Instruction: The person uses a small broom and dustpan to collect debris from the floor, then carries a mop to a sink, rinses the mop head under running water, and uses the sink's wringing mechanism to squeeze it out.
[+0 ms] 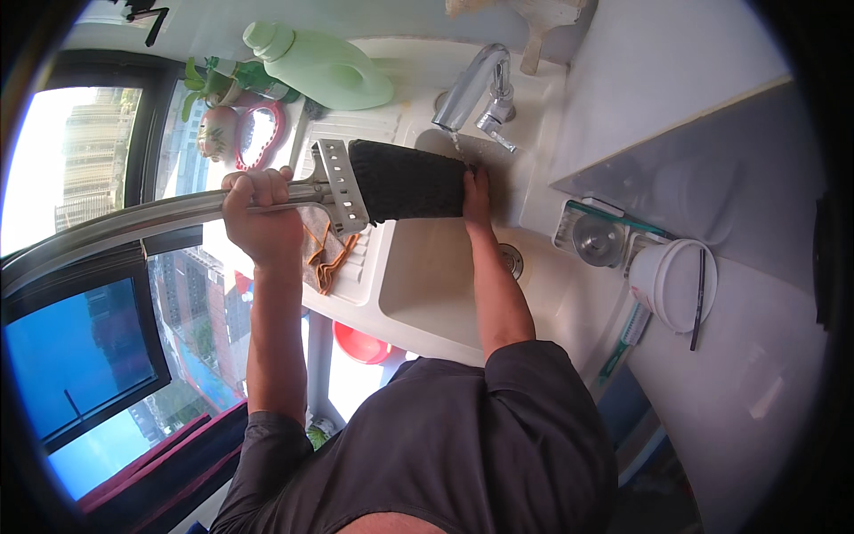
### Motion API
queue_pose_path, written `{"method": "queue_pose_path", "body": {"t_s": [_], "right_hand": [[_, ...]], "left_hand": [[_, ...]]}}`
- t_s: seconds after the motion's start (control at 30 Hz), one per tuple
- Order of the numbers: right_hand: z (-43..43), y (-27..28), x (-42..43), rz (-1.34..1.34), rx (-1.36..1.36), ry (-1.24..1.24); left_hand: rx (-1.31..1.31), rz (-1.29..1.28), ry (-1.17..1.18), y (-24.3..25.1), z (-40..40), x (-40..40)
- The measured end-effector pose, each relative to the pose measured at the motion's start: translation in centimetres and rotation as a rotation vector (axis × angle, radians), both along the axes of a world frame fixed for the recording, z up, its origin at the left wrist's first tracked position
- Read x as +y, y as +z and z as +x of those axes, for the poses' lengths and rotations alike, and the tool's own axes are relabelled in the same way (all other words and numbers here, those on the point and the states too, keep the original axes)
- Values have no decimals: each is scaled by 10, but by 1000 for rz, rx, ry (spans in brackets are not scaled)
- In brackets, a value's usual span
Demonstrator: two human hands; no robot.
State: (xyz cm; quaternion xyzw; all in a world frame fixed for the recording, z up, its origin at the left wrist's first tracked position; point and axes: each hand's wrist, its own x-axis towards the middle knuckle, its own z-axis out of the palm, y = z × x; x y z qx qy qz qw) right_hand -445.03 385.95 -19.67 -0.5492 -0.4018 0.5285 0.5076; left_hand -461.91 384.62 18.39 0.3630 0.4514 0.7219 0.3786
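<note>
My left hand (263, 213) is closed around the metal pole of a mop (303, 192), near its perforated metal bracket. The mop's dark, wet-looking head (410, 179) extends rightward over the beige sink basin (427, 267). My right hand (476, 197) lies against the far right end of the mop head, with its fingers partly hidden; whether it grips the head cannot be told. Just above that end, water runs from the chrome faucet (477, 87). A sink drain (512, 260) shows beside my right forearm.
A green detergent bottle (327, 67) lies at the back left, near a pink-framed mirror (260, 135). An orange-edged cloth (323, 257) rests on the ridged drainboard. Along the right wall are a white bucket (667, 284) and a green-handled brush (624, 340). Windows stand at left.
</note>
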Motion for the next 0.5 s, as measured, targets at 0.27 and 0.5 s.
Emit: {"method": "queue_pose_path", "body": {"t_s": [0.27, 0.5], "right_hand": [[8, -4, -6, -53, -60, 66], [2, 4, -7, -55, -135, 135]], "left_hand": [[-73, -15, 26, 3, -15, -18], [-61, 12, 36, -11, -29, -29]]}}
